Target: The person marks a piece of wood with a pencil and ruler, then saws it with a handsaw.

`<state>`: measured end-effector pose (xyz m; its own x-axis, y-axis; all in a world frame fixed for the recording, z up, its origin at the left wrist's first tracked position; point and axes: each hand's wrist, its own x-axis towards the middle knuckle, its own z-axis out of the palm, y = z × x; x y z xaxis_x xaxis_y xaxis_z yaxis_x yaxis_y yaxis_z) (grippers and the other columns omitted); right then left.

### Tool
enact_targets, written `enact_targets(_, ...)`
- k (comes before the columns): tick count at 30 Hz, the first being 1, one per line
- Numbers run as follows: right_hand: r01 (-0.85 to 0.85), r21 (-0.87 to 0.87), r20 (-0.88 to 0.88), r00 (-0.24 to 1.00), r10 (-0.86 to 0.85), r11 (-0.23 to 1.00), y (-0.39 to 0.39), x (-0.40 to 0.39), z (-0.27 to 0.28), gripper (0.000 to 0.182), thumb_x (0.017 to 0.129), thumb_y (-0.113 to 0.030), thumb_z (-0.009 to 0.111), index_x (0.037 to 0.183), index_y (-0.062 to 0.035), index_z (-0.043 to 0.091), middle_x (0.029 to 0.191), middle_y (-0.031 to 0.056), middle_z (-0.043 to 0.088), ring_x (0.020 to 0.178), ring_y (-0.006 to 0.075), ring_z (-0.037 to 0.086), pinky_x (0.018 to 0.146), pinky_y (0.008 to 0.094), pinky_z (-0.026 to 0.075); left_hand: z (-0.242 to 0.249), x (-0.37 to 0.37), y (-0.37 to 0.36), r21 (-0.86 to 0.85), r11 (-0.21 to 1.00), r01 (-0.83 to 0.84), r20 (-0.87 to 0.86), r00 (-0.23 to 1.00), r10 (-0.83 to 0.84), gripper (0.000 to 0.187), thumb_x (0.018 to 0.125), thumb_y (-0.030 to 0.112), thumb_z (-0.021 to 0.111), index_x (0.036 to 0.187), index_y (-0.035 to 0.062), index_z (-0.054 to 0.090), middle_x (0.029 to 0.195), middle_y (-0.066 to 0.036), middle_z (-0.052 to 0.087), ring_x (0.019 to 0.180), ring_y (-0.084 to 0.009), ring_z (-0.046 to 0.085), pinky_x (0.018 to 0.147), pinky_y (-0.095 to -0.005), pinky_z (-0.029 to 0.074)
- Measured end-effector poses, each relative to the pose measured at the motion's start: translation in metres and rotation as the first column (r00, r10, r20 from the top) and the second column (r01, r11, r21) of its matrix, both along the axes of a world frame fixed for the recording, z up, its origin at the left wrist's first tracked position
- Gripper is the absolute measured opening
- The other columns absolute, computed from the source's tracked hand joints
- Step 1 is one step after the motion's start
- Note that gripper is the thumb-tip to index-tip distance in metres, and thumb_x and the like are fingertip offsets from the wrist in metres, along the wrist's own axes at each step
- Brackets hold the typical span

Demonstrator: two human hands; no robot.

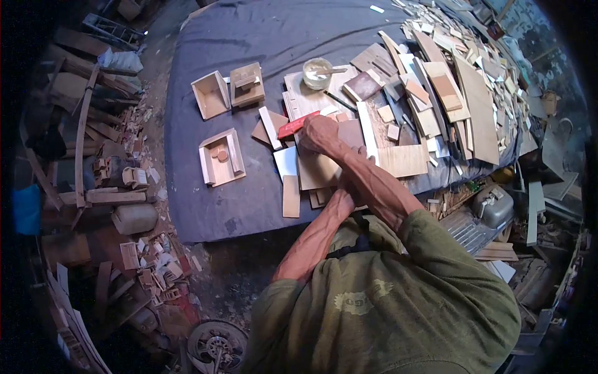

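Observation:
My right hand [321, 134] reaches across to the left and is closed in a fist over light and brown wooden pieces. Just left of its fingers lies a long red object [299, 124]; whether the fist grips it is unclear. Below it is a light wooden panel [317, 173]. My left hand [344, 198] is low at the panel's right edge, its fingers mostly hidden under my right forearm. A white strip [367, 134] stands right of my hands, and a white piece [286, 161] lies to the left.
Three small open wooden boxes [210, 96] [247, 87] [222, 159] sit on the dark cloth [212, 221] at left. A tub of pale paste [317, 73] with a stick stands behind my hands. Wood offcuts [479, 106] pile at right. A wheel [218, 346] is on the floor.

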<state>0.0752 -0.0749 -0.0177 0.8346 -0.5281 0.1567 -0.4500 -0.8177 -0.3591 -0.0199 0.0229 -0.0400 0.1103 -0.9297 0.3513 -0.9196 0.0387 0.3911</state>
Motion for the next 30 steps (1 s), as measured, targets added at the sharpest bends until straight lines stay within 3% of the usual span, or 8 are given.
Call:
enact_targets(4, 0.176, 0.169, 0.153, 0.967, -0.202, 0.970, -0.009, 0.000, 0.062, 0.035, 0.086, -0.033, 0.056, 0.083, 0.0005, 0.065, 0.074, 0.0248, 0.067, 0.073, 0.0424, 0.068, 0.066, 0.0520, 0.052, -0.024, 0.002, -0.004, -0.098, 0.995, -0.020, 0.217, 0.975, 0.041, 0.061, 0.089, 0.038, 0.052, 0.138, 0.0018, 0.049, 0.143, -0.028, 0.045, 0.132, -0.0487, 0.039, 0.113, -0.0576, 0.028)
enact_targets(8, 0.209, 0.271, 0.356, 0.885, -0.299, 0.940, -0.037, -0.004, 0.106, 0.040, 0.090, -0.036, 0.052, 0.094, 0.0023, 0.060, 0.077, 0.0262, 0.067, 0.075, 0.0438, 0.067, 0.073, 0.0512, 0.052, 0.008, 0.004, -0.006, 0.143, 0.989, 0.032, -0.011, 0.999, -0.031, 0.060, 0.082, 0.032, 0.058, 0.131, -0.0023, 0.052, 0.144, -0.026, 0.043, 0.133, -0.0476, 0.038, 0.114, -0.0533, 0.029)
enact_targets(10, 0.136, 0.394, 0.370, 0.882, -0.292, 0.909, -0.057, -0.027, 0.129, 0.041, 0.092, -0.035, 0.049, 0.100, 0.0046, 0.057, 0.096, 0.0307, 0.065, 0.091, 0.0450, 0.065, 0.080, 0.0493, 0.049, 0.047, 0.007, -0.009, 0.258, 0.964, 0.070, -0.041, 0.997, -0.062, 0.064, 0.073, 0.025, 0.066, 0.128, -0.0053, 0.054, 0.142, -0.028, 0.043, 0.131, -0.0454, 0.040, 0.113, -0.0501, 0.030)
enact_targets(14, 0.104, 0.563, 0.498, 0.748, -0.437, 0.820, -0.107, -0.102, 0.115, 0.028, 0.098, -0.025, 0.051, 0.097, 0.0021, 0.058, 0.075, 0.0112, 0.061, 0.077, 0.0159, 0.063, 0.067, 0.0354, 0.049, 0.066, 0.006, -0.003, 0.295, 0.955, 0.037, -0.014, 0.999, -0.034, 0.077, 0.064, 0.025, 0.079, 0.131, -0.0047, 0.055, 0.140, -0.030, 0.041, 0.131, -0.0467, 0.039, 0.112, -0.0509, 0.033)
enact_targets(16, 0.231, 0.531, 0.441, 0.746, -0.499, 0.815, -0.117, -0.160, 0.108, 0.041, 0.098, -0.035, 0.050, 0.098, 0.0046, 0.058, 0.086, 0.0260, 0.059, 0.078, 0.0348, 0.057, 0.075, 0.0444, 0.047, 0.078, 0.007, -0.003, 0.355, 0.933, 0.065, -0.148, 0.989, -0.012, 0.086, 0.063, 0.027, 0.084, 0.137, -0.0020, 0.052, 0.145, -0.029, 0.038, 0.135, -0.0471, 0.036, 0.115, -0.0529, 0.029)
enact_targets(22, 0.650, 0.523, 0.076, 0.609, -0.789, 0.552, -0.088, -0.296, 0.050, 0.045, 0.095, -0.038, 0.054, 0.098, 0.0066, 0.059, 0.090, 0.0285, 0.064, 0.085, 0.0391, 0.063, 0.076, 0.0449, 0.047, 0.082, 0.003, -0.001, 0.341, 0.940, 0.021, -0.060, 0.998, 0.000, 0.086, 0.064, 0.026, 0.086, 0.138, -0.0029, 0.051, 0.144, -0.029, 0.040, 0.132, -0.0455, 0.039, 0.115, -0.0494, 0.032)
enact_targets(26, 0.657, 0.575, 0.120, 0.520, -0.845, 0.487, -0.068, -0.323, 0.007, 0.041, 0.090, -0.034, 0.061, 0.103, 0.0048, 0.062, 0.093, 0.0226, 0.069, 0.086, 0.0371, 0.065, 0.080, 0.0441, 0.050, 0.082, 0.008, 0.002, 0.326, 0.945, 0.011, -0.048, 0.999, 0.005, 0.087, 0.064, 0.029, 0.085, 0.138, -0.0032, 0.051, 0.142, -0.028, 0.043, 0.133, -0.0442, 0.040, 0.113, -0.0486, 0.033)
enact_targets(30, 0.515, 0.640, 0.201, 0.604, -0.771, 0.570, -0.061, -0.316, 0.004, 0.047, 0.090, -0.036, 0.062, 0.115, 0.0037, 0.063, 0.100, 0.0248, 0.069, 0.094, 0.0377, 0.067, 0.085, 0.0427, 0.051, 0.077, 0.012, 0.005, 0.328, 0.945, 0.018, -0.028, 1.000, -0.009, 0.087, 0.065, 0.031, 0.084, 0.138, -0.0011, 0.052, 0.144, -0.027, 0.041, 0.133, -0.0430, 0.038, 0.115, -0.0487, 0.031)
